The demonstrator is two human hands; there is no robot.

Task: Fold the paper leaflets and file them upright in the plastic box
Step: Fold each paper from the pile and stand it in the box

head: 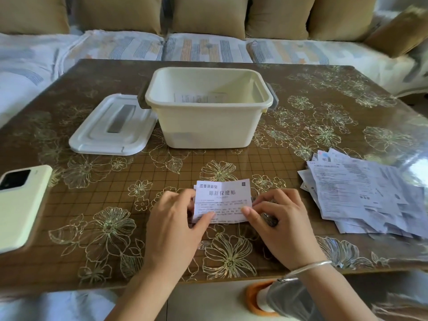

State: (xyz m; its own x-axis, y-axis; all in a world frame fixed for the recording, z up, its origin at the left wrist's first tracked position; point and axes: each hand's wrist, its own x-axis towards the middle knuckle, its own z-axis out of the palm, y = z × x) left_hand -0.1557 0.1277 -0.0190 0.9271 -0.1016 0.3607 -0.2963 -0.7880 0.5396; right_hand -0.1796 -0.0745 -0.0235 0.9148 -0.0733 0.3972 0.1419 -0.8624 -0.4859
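Mostly the leaflet (223,198) shows — left hand (172,224) and right hand (281,224) fingers pinch its side edges, hiding them.

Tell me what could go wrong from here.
The leaflet, pinched by the left hand and right hand, could crease crooked if its edges slip. In the nearly empty box, it may flop over rather than stand. A careless reach might sweep the loose pile off the table.
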